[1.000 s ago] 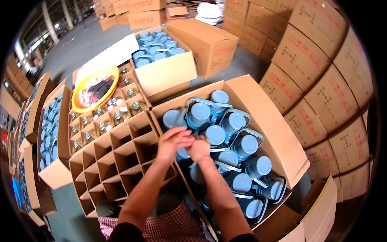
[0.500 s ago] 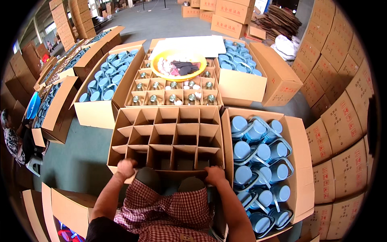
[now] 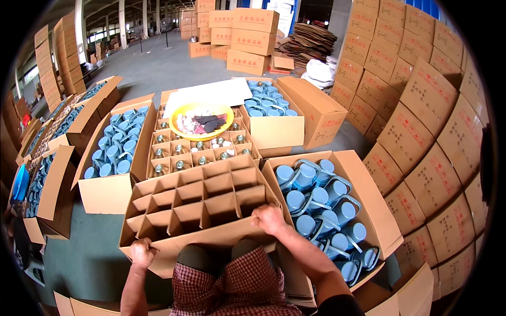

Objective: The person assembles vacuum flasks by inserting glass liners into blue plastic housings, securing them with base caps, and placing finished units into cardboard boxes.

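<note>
A cardboard box [image 3: 211,235] with a grid of cardboard dividers [image 3: 188,195] stands askew right in front of my knees, and its visible compartments hold nothing. My left hand [image 3: 142,252] is closed over the near wall close to its left corner. Farther right along the same wall, my right hand [image 3: 269,218] grips the top edge, fingers curled over it. Beyond the box's far side sits another divided carton [image 3: 196,156] with glass bottle-like pieces in its cells. A yellow basin [image 3: 230,125] holding dark and pale cloth rests on top of that carton.
An open carton of blue handled containers [image 3: 375,203] stands at my right, and a similar carton [image 3: 105,197] at the left. Behind them are a white board [image 3: 211,96] and another carton of blue pieces [image 3: 276,130]. Stacked closed cartons [image 3: 411,137] form a wall on the right.
The divided box has turned, its left end now nearer me and its right end farther away. Both hands moved with it, still gripping the near wall. My view has shifted to the right.
</note>
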The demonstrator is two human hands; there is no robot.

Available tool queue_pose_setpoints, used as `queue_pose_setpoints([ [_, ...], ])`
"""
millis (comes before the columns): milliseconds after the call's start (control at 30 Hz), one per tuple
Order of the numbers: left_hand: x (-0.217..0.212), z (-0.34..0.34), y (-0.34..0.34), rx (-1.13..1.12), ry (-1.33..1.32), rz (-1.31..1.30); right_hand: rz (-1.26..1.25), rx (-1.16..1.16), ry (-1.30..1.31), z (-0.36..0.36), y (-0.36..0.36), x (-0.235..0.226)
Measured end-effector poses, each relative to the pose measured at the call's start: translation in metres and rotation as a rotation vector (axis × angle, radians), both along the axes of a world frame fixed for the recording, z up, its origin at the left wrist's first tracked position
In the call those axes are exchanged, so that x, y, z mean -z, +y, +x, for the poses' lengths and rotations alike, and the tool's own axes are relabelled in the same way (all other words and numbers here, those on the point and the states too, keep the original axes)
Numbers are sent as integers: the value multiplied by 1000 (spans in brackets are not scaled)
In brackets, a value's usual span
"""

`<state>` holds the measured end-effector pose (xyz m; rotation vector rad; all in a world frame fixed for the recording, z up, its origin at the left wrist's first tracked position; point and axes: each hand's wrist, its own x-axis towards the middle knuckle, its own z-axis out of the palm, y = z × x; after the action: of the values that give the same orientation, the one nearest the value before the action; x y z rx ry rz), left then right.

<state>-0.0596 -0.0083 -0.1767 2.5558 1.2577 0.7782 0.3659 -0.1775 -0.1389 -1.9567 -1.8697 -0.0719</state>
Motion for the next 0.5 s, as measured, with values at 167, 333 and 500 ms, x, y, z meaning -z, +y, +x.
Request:
queue_pose_setpoints([
  [167,-45,-28,-8,-69,-148,-11,232,-104,-91,-26,-9,-110],
  [333,-136,-44,-23,-30,-353,159,377,-101,-177,-40,-54,-203],
  [500,-279,-76,-70,-43,-370,356,740,-88,-407,-60,-105,-316],
])
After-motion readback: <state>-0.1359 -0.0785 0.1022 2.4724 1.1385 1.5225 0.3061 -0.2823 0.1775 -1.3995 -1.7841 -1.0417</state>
